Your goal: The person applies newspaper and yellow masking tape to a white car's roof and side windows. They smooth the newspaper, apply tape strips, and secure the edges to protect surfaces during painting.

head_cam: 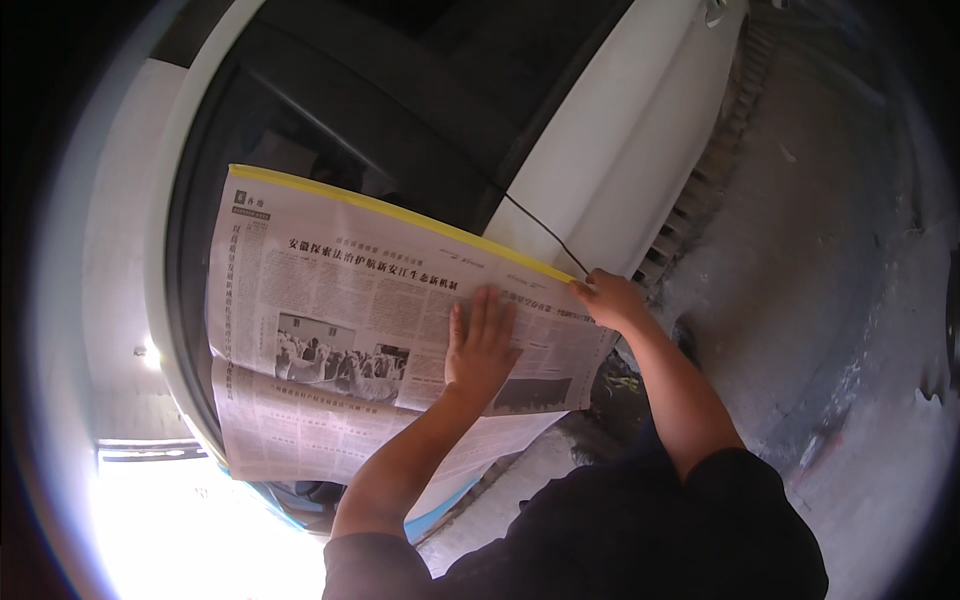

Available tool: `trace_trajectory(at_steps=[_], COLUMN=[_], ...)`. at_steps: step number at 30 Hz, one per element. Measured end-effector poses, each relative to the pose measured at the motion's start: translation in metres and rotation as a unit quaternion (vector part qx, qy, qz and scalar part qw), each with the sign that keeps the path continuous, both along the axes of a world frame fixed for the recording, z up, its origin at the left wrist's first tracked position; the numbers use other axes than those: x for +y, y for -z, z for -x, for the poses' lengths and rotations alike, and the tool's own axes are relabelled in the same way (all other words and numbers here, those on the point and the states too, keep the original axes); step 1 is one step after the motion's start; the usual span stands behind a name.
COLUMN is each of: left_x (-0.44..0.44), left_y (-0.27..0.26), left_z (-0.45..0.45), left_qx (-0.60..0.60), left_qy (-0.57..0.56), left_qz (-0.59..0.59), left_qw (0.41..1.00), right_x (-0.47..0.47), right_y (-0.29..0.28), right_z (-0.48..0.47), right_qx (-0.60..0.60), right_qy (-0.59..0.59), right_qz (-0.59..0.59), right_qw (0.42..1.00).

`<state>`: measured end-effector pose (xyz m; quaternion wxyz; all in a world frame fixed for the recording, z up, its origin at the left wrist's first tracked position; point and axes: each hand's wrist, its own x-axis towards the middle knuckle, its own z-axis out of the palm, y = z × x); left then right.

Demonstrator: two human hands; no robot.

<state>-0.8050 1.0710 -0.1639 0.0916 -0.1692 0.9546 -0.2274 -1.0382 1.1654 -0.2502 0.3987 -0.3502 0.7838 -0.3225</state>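
Note:
A newspaper sheet (337,300) lies over the side of a white car, covering part of a dark window (465,67) and the panel below it. Yellow masking tape (405,220) runs along the sheet's upper edge. Flat on the printed page, with fingers spread, rests my left hand (480,349). My right hand (611,298) is at the right end of the tape, thumb and finger pinched at the sheet's corner. A thin dark cord or strip (541,225) runs from the window to my right hand.
The white car door panel (592,135) stretches up and right. Beside it lies a stained concrete floor (780,300) with a grating-like strip (675,225) along the car. Blue film or tape (442,514) shows below the newspaper. Bright light comes from the lower left.

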Motion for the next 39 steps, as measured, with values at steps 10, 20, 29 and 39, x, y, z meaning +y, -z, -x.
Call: trace_trajectory(at_steps=[10,20,29,39], left_x=[-0.014,-0.095,-0.097,-0.125], left_y=[-0.044,-0.119,-0.100,-0.145], left_z=[0.042,0.119,0.128,0.126], left_qx=[0.060,0.018,-0.075,-0.072], left_qy=[0.077,0.143,0.096,0.120], left_qz=[-0.036,0.002,-0.011,0.059], left_qw=[0.995,0.989,0.993,0.988], right_x=[-0.016,-0.020,-0.022,-0.017], right_y=[0.007,0.017,0.025,0.010], right_z=[-0.004,-0.005,-0.004,-0.002], right_qx=[-0.030,-0.008,0.005,-0.011], right_qy=[0.009,0.001,-0.011,-0.009], right_qz=[-0.012,0.003,0.007,-0.007], right_qw=[0.999,1.000,1.000,1.000])
